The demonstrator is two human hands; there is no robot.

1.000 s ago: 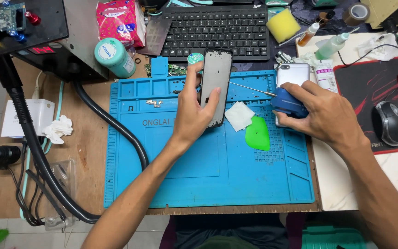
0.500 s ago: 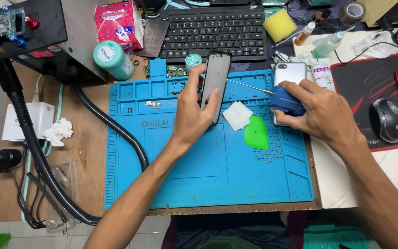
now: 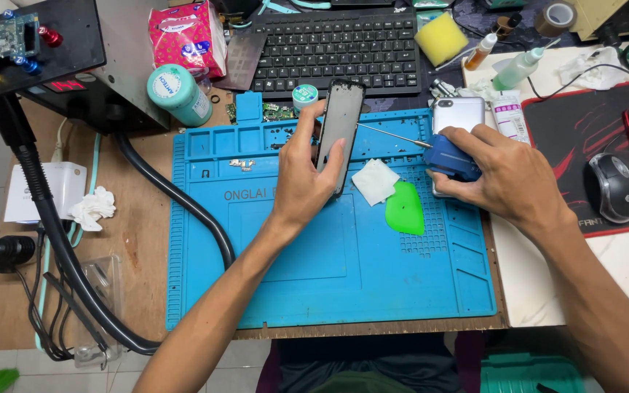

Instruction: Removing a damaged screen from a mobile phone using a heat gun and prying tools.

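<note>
My left hand (image 3: 301,182) holds a dark phone frame (image 3: 341,127) upright on its long edge, tilted above the blue repair mat (image 3: 329,276). My right hand (image 3: 507,178) grips a small blue tool (image 3: 449,159) with a thin metal tip that points left toward the frame. That hand rests over a silver phone body (image 3: 459,114) lying at the mat's right edge. Between the hands lie a white wipe (image 3: 374,181) and a green plastic pick (image 3: 405,209) on the mat.
A black keyboard (image 3: 336,47), yellow sponge (image 3: 441,38) and squeeze bottles sit behind the mat. A teal jar (image 3: 178,94), tissue pack (image 3: 186,36) and black station with a hose (image 3: 169,196) stand left. A mouse (image 3: 612,187) lies on the red pad at right.
My left hand has turned the phone frame more onto its edge. The camera view has shifted slightly. My right hand stays on the blue tool.
</note>
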